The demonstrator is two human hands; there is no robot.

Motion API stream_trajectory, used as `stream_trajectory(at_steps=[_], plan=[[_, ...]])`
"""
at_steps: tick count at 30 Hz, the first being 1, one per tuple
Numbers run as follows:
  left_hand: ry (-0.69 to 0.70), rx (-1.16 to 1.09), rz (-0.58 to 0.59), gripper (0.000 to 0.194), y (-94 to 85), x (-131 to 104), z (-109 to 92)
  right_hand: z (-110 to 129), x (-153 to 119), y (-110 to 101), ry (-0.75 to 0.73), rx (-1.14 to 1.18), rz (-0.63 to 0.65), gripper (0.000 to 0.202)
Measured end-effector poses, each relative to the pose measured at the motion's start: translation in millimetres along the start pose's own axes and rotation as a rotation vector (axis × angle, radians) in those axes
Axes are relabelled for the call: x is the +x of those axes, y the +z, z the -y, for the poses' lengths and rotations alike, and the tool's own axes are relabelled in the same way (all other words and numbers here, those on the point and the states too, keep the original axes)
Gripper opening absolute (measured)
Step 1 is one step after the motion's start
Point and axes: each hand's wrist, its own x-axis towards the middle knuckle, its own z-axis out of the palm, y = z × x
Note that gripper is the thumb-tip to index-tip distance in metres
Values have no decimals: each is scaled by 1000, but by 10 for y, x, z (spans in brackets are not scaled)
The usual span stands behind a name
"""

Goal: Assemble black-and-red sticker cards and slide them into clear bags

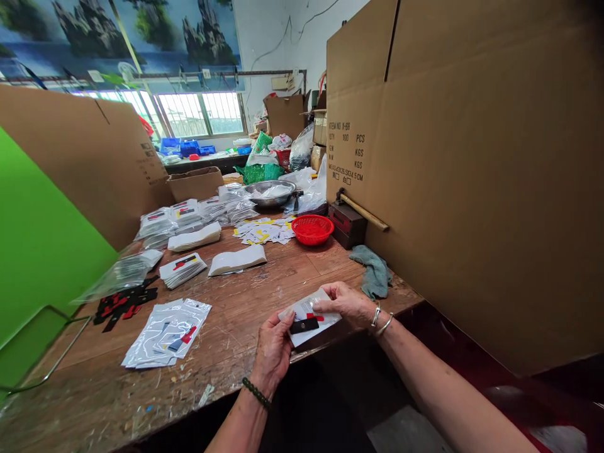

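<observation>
Between my two hands, at the table's front edge, is a small white plastic packet (302, 336) with a black and red strip showing on it. My left hand (274, 349) grips its left side, thumb on top by the black piece. On the upper right side, my right hand (346, 305) pinches the packet with thumb and fingers. To the left lies a fanned stack of white packets (160, 336) with red and grey pieces showing. Loose black and red strips (125, 302) are heaped behind that stack.
Stacked cards (183, 270) and folded white paper strips (237, 259) lie mid-table. Behind them are bagged packets (184, 214), scattered yellow-white cards (264, 231), a red basket (312, 230) and a metal bowl (270, 201). A hammer (363, 211), grey-green cloth (375, 270) and large carton (472, 189) border the right.
</observation>
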Motion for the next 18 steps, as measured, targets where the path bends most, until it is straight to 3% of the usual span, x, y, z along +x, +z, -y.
stream_trajectory(at_steps=[7, 12, 15, 18], plan=[[-39, 124, -11, 43, 33, -70, -9, 121, -20, -52, 23, -10, 58, 39], [62, 128, -99, 46, -17, -60, -11, 171, -41, -54, -18, 109, 3, 48], [87, 160, -101, 44, -51, -60, -26, 141, -68, 49, -55, -10, -65, 42], [172, 365, -37, 38, -46, -97, -120, 114, -90, 200, -123, -185, -79, 31]])
